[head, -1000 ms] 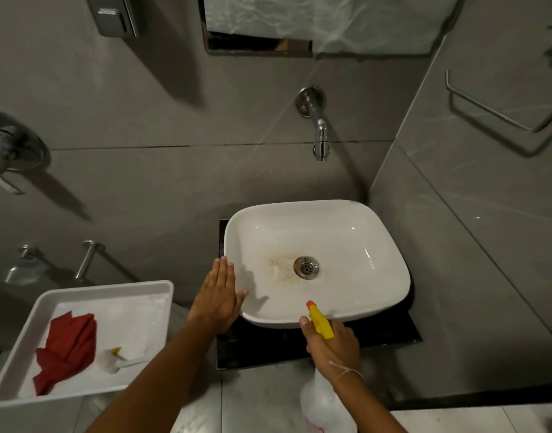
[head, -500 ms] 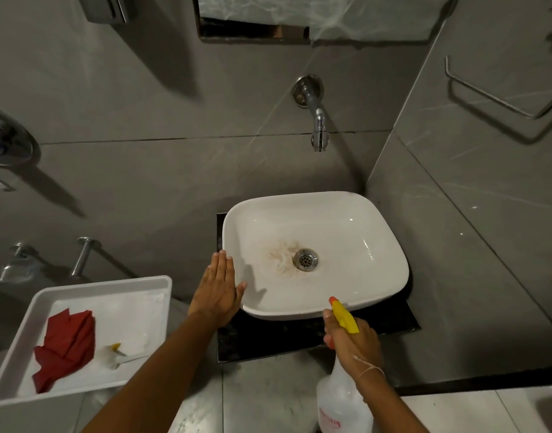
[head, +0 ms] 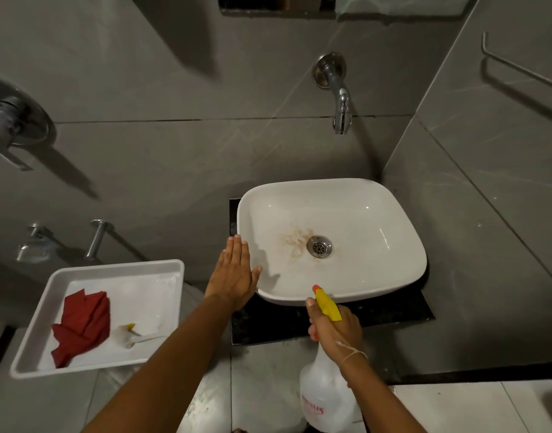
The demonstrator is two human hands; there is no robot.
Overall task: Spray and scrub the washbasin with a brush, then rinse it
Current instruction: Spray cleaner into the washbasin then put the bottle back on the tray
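Basin: white, rounded-square, set on a black counter in the wall corner. Brown stain on its floor, touching the left side of the drain. No water visible inside.

Bottle: translucent white spray bottle with red lettering, below the basin's near rim. Yellow head, orange nozzle tip overlapping the near rim and aimed into the bowl.

Right hand: wrapped around the bottle neck, fingers curled over the trigger area; whether the trigger is squeezed cannot be told. Thin thread at the wrist.

Left hand: flat, fingers straight and pressed together, thumb out, at the basin's left rim. Thumb tip overlaps the rim edge; actual contact cannot be told. Holds nothing.

Tap: chrome, wall-mounted, above the basin's far rim, spout pointing down.

Tray: white, rectangular, well left of the basin. Contains a crumpled red cloth and, just right of it, a white brush with a yellow spot, handle toward the basin.

Chrome fittings: on the wall, left of the basin, above the tray.

Rail: thin metal bar on the side wall, above and right of the basin.
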